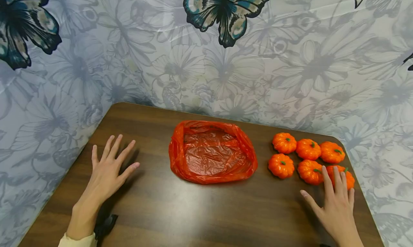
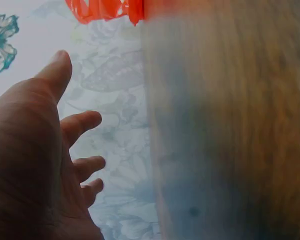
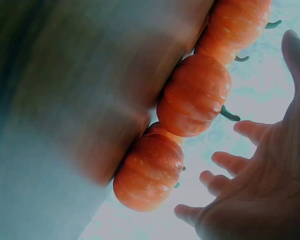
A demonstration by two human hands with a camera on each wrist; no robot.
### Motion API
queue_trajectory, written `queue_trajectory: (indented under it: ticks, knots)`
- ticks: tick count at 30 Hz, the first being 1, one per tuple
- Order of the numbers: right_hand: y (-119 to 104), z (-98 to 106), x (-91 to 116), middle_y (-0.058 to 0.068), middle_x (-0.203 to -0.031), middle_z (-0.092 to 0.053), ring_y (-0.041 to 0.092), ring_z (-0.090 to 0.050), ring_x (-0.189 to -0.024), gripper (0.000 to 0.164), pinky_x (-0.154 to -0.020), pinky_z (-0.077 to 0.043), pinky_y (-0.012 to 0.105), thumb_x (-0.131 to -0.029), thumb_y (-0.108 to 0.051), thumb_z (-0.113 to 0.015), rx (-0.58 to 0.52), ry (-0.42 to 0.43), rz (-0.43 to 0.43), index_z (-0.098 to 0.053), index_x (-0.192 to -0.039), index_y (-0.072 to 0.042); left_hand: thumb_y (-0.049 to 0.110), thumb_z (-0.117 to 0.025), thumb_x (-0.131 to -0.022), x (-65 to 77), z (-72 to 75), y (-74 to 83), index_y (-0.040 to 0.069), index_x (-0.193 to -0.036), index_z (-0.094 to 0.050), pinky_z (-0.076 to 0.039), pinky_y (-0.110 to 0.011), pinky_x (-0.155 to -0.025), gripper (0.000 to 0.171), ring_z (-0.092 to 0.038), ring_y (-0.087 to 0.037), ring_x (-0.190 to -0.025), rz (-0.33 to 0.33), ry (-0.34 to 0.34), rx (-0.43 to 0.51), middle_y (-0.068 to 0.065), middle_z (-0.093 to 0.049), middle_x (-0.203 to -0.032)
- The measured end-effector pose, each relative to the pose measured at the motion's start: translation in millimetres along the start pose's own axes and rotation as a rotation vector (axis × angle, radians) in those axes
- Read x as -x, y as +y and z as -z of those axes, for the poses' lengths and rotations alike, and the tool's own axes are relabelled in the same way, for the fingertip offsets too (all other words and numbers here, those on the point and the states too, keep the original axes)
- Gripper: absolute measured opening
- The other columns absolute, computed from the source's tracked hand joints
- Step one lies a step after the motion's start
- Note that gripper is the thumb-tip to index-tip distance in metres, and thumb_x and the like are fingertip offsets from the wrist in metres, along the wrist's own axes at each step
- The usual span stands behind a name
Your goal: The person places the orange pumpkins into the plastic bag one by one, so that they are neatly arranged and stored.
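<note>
My left hand hovers over the left side of the table, fingers spread and holding nothing. My right hand is spread at the right, its fingertips overlapping the front-right pumpkin in the head view. From the right wrist view, a gap shows between those fingers and the nearest pumpkin. Several small orange pumpkins with green stems stand in two rows, among them a back-left pumpkin and a front-left pumpkin. Between the hands lies a red plastic bag, its mouth spread wide and facing up.
The brown wooden table has rounded back corners and stands against a wall covered with flowers and butterflies. A black strap is on the left wrist, beside a pale sleeve.
</note>
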State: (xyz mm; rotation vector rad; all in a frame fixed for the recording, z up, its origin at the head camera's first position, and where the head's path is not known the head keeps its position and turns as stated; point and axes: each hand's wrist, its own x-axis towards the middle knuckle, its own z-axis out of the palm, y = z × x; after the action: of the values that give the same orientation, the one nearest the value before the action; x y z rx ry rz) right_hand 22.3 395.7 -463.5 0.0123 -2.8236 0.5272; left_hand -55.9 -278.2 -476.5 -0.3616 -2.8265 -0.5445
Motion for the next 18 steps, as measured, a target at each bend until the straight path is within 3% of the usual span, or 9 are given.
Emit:
queue_trajectory:
  ticks: [5, 12, 18]
  knots:
    - [-1, 0, 3, 0.022, -0.176, -0.008, 0.049, -0.003, -0.162, 0.102, -0.117, 0.006, 0.083, -0.089, -0.043, -0.081, -0.031, 0.010, 0.007, -0.023, -0.169, -0.017, 0.042, -0.067, -0.102, -2.8, -3.6, -2.4, 0.025, -0.163, -0.041, 0.005, -0.078, -0.121, 0.069, -0.016, -0.041, -0.162, -0.001, 0.003, 0.138, -0.021, -0.029, -0.171]
    - [-2, 1, 2, 0.024, -0.174, -0.014, 0.051, -0.009, -0.160, 0.101, -0.117, 0.001, 0.084, -0.087, -0.040, -0.084, -0.069, 0.034, 0.030, -0.028, -0.168, -0.015, 0.022, -0.065, -0.104, -10.3, -21.9, 0.4, 0.020, -0.164, -0.040, 0.000, -0.074, -0.124, 0.065, -0.022, -0.047, -0.158, 0.025, -0.033, 0.425, -0.022, -0.032, -0.170]
    - [-3, 3, -3, 0.026, -0.173, -0.016, 0.052, -0.010, -0.160, 0.101, -0.117, -0.001, 0.084, -0.086, -0.038, -0.085, -0.082, 0.024, 0.037, -0.029, -0.167, -0.015, 0.016, -0.066, -0.103, -15.8, -34.1, 4.7, 0.014, -0.161, -0.044, -0.004, -0.072, -0.125, 0.063, -0.030, -0.049, -0.154, 0.015, 0.007, 0.494, -0.023, -0.040, -0.165]
